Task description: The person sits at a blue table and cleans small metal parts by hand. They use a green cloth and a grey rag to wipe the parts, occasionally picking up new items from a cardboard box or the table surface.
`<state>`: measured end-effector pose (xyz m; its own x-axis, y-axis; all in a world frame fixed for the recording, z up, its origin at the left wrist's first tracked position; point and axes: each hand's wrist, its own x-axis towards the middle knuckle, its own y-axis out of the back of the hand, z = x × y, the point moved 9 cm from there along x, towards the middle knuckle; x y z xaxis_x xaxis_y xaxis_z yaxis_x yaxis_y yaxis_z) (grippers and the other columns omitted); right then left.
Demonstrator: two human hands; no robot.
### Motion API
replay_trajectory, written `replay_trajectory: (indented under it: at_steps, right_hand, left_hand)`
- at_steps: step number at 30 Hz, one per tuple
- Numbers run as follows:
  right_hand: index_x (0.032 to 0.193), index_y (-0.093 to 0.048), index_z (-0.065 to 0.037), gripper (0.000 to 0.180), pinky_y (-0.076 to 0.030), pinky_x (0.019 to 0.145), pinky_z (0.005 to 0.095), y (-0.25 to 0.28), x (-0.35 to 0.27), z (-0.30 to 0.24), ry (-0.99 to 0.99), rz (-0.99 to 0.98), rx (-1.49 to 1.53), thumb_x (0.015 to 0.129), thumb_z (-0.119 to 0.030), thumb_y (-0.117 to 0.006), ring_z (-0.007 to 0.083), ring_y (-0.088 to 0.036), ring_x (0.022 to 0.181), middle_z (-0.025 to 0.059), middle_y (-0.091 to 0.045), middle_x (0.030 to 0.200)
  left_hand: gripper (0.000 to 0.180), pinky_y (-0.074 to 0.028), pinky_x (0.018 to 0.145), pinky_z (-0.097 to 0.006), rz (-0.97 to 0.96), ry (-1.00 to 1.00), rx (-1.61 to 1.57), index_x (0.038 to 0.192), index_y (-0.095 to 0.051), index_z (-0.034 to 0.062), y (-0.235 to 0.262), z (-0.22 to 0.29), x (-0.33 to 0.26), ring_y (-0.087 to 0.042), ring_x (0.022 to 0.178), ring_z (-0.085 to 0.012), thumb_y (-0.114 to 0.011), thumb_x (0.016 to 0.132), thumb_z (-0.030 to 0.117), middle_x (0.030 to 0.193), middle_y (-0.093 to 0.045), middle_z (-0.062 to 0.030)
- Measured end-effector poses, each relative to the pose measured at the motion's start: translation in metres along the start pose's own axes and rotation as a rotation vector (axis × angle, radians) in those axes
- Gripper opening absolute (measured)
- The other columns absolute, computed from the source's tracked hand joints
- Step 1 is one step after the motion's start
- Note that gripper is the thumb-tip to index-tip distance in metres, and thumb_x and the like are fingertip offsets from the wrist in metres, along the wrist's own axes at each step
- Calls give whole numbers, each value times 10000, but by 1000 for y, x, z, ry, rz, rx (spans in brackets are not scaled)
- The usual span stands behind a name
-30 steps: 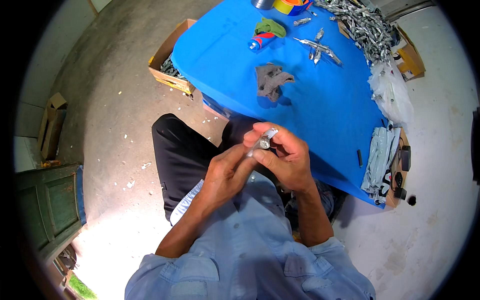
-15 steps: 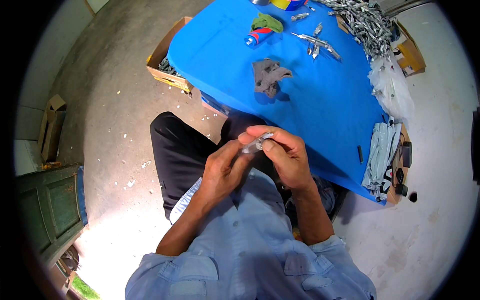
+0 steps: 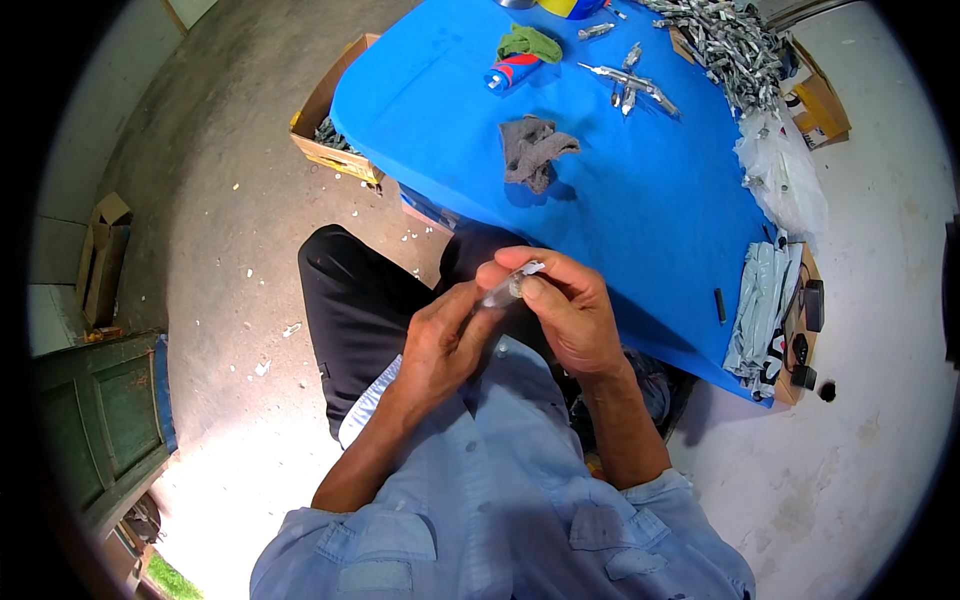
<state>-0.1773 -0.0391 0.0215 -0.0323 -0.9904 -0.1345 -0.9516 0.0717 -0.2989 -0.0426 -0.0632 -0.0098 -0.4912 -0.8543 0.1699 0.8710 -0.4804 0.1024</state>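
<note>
The person's left hand and right hand, fingers curled closed, pinch a slim, glossy, see-through tube near crumpled, fuzzy grey cloth.

1. Two sets of fingers, the left fingers and right fingers, shared one clear packet.
2. One blue counter spanned 11 to 3 o'clock.
3. Cloths numbered two: one grey cloth, one green cloth, both near 12 o'clock.
4. One red-and-blue tube lay towards 12.
5. At least three cardboard boxes stood at 9, 11 and 2 o'clock.
6. One white plastic bag was at 2 o'clock.
7. Heaped silvery packets, between 1 and 2, were too many to count.
</note>
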Motion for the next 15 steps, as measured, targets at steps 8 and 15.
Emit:
replay_trajectory:
  at_steps: [8, 15]
  right_hand:
    - [1372, -612, 76, 347, -529, 1067, 365, 0, 1, -1, 37, -20, 77, 1062, -31, -498, 240, -686, 1207, 209, -718, 1288]
    - [1340, -631, 77, 333, -546, 1036, 352, 4, -1, 4, -17, 23, 94, 1039, 0, -512, 227, -694, 1177, 204, -727, 1258]
  left_hand:
    - [148, -529, 800, -300, 13, 6, -7, 1131, -686, -30, 1, 9, 5, -683, 881, -186, -698, 998, 33, 968, -706, -118]
    - [160, -534, 808, -304, 3, 12, -2, 1137, -686, -33, 0, 5, 2, -693, 886, -202, -703, 988, 23, 979, -713, -127]
